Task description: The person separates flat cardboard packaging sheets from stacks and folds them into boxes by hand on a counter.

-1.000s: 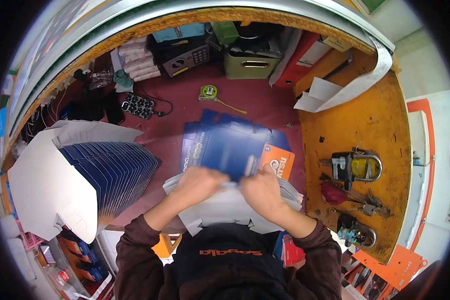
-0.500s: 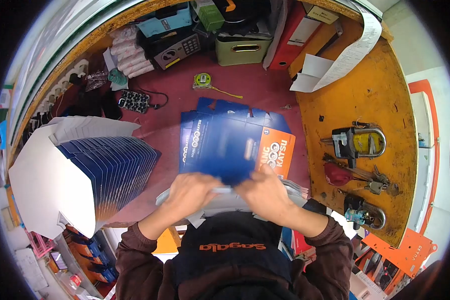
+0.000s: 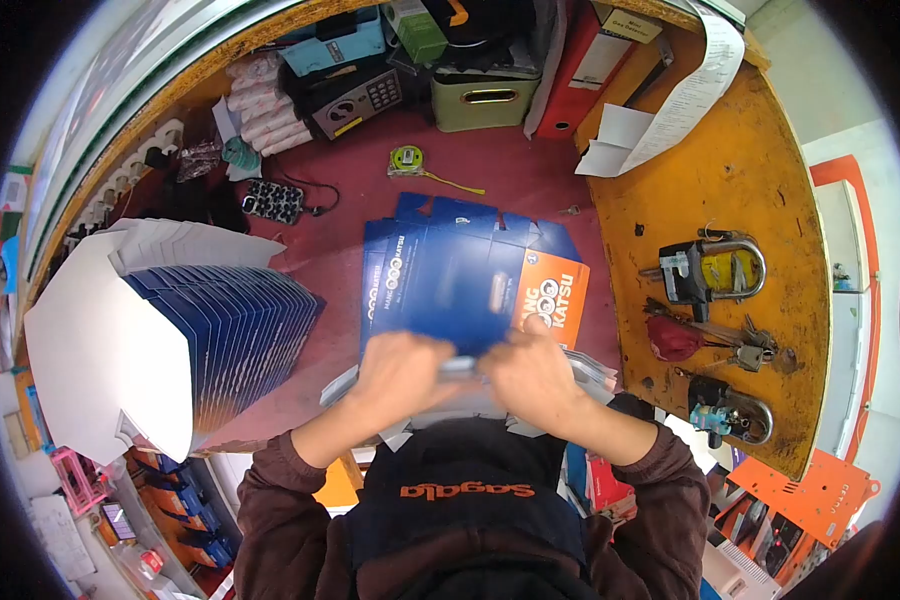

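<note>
My left hand (image 3: pixel 402 372) and my right hand (image 3: pixel 530 372) both grip the near edge of a flat blue carton blank (image 3: pixel 448 290), held tilted above the red table. Under it lies a blue and orange printed blank (image 3: pixel 552 292) with white lettering. Beneath my hands sits a stack of flat white-backed blanks (image 3: pixel 590 372). To the left stands a fanned row of folded blue and white cartons (image 3: pixel 170 330).
An orange board (image 3: pixel 730 170) on the right carries padlocks (image 3: pixel 710 270), keys (image 3: pixel 745 350) and a long paper strip (image 3: pixel 685 95). A tape measure (image 3: pixel 407 159), a small safe (image 3: pixel 355 95), a green box (image 3: pixel 485 100) and paper rolls (image 3: pixel 265 125) line the back.
The blue blank in my hands has shifted slightly up and away, and my hands moved a little closer together on its near edge. The view has drifted slightly.
</note>
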